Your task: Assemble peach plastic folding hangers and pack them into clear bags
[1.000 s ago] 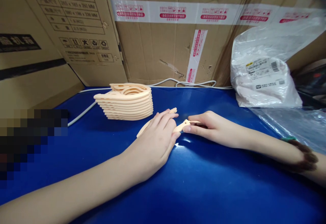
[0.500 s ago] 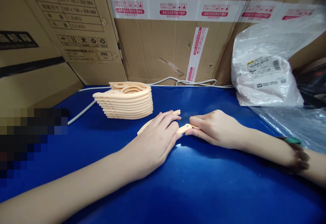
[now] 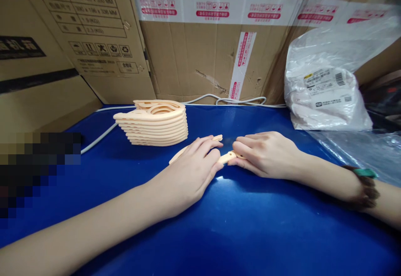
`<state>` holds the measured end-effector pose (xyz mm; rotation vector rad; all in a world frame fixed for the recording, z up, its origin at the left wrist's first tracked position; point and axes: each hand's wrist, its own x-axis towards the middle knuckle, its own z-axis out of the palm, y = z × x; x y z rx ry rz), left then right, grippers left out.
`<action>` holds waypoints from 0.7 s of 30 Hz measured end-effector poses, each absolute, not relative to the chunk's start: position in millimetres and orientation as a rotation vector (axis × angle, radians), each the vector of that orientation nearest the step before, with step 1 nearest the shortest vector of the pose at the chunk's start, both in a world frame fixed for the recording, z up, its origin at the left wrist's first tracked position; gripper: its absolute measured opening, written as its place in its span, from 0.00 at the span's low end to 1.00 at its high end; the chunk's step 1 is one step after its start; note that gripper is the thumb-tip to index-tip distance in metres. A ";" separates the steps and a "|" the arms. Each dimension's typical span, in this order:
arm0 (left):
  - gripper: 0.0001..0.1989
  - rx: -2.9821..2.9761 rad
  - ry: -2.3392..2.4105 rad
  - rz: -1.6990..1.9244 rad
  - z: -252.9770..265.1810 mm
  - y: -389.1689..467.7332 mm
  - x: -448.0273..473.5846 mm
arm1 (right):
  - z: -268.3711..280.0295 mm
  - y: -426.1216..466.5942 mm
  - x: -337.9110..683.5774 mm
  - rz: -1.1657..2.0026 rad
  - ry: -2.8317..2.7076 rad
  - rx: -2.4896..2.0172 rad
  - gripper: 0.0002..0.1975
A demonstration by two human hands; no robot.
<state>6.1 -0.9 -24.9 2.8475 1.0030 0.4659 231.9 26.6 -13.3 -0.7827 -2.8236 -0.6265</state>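
Note:
My left hand (image 3: 194, 167) lies over a cream curved plastic piece (image 3: 226, 157), its fingers bent round it and its palm covering most of the piece. One end with a small hole sticks out to the right, and a curved edge shows at the left. My right hand (image 3: 269, 154) pinches a thin cream strip beside that holed end; the fingers hide most of the strip. Behind my left hand, to its left, stands a neat stack of cream curved plastic pieces (image 3: 153, 127) of like colour.
The blue tabletop (image 3: 244, 226) lies under both hands. Cardboard boxes (image 3: 194, 54) wall off the back and left. A white cable (image 3: 209, 97) runs along the rear edge. At right sits a white plastic bag (image 3: 328, 96) with a label, near clear film (image 3: 360, 154).
My right hand has shifted and turned slightly, its knuckles now a little higher and the fingers more curled. My left hand keeps its place on the cream piece.

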 end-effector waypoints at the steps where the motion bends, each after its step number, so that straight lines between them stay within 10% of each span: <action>1: 0.19 2.854 1.003 0.463 -25.0 -1.0 6.2 | -13.2 26.5 232.1 -0.601 -2.829 -0.792 0.25; 21: 0.18 2.918 0.945 0.473 -28.9 -3.7 4.8 | -12.3 26.0 232.0 -0.006 -2.782 -0.841 0.18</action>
